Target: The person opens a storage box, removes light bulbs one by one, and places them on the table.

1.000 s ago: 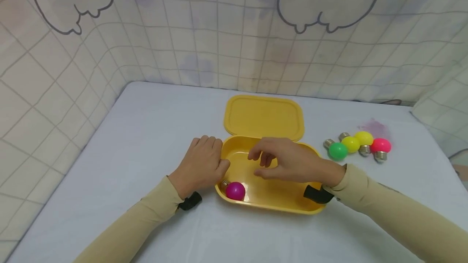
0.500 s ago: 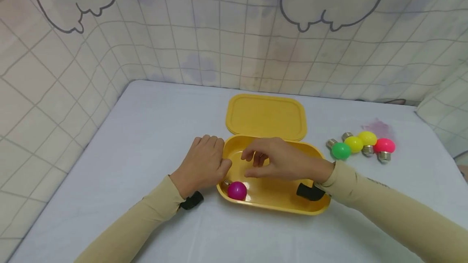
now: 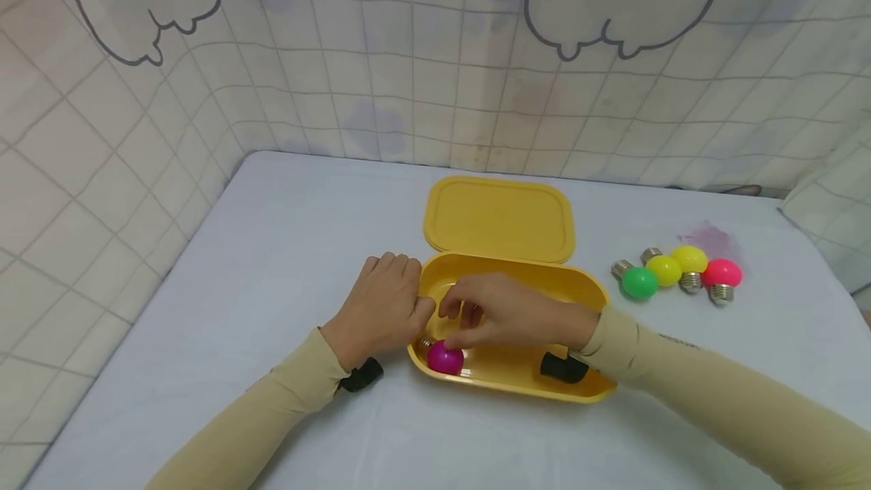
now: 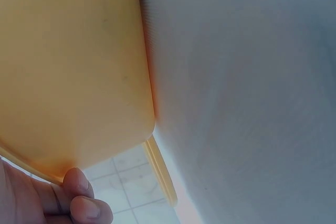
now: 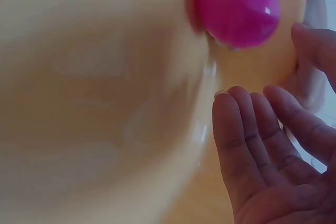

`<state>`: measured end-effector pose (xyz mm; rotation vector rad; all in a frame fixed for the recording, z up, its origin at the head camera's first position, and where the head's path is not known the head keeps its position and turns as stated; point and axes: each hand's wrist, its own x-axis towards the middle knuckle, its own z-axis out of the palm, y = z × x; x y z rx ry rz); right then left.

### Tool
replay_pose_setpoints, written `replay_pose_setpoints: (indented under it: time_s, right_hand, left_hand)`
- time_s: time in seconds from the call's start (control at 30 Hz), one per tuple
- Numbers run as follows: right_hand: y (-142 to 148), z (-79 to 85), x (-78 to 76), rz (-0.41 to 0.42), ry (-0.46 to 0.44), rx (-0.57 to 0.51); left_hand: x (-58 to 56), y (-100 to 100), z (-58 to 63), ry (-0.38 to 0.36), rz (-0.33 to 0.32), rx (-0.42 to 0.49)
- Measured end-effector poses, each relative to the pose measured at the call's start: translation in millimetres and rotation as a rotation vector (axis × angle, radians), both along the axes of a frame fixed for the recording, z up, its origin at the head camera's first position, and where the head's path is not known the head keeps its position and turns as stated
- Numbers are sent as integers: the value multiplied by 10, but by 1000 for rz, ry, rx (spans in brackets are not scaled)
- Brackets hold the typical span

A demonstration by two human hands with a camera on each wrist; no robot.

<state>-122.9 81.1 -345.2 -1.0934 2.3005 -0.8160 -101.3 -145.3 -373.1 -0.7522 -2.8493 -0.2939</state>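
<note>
My left hand (image 3: 381, 308) grips the left rim of a yellow plastic box (image 3: 519, 391). In the left wrist view, curled fingertips (image 4: 88, 209) show at the rim, beside the box's outer wall (image 4: 79, 72). Inside the box, in its near left corner, lies a magenta light bulb (image 3: 445, 360) with a metal screw base. My right hand (image 3: 500, 314) hovers over the box, thumb and fingers apart. From the head its thumb overlaps the bulb's top; in the right wrist view a gap separates the hand (image 5: 278, 150) from the bulb (image 5: 239, 9).
A flat yellow lid (image 3: 500, 218) lies directly behind the box. To the right, a green bulb (image 3: 640, 283), two yellow bulbs (image 3: 663, 271) and a pink bulb (image 3: 723, 273) lie in a row. A patterned cloth wall (image 3: 476, 97) rises behind the table.
My right hand has moved left and lower toward the magenta bulb, its fingers still apart. My left hand stays on the box rim. The head view has shifted slightly.
</note>
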Motion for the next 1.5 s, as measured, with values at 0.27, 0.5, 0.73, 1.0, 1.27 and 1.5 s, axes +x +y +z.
replay_pose_setpoints:
  time_s: [0.27, 0.5, 0.73, 1.0, 1.27, 1.5]
  right_hand:
    - [-63, -103, 43, 19, -26, 2]
    - [-73, -112, 47, 30, -78, -24]
    - [-66, -141, 32, 27, -145, -37]
    - [-52, -152, 30, 26, -287, -81]
    - [-61, -156, 25, 70, -248, -54]
    - [-56, -178, 38, 73, -247, -54]
  left_hand:
    - [-3, 16, 0, 26, -5, -3]
    - [2, 5, -10, 36, -3, -1]
    - [8, -2, -19, 31, 2, 7]
    - [2, 2, -23, 40, -6, 15]
    - [6, 1, -5, 34, -10, 15]
    - [8, 5, -2, 38, -9, 5]
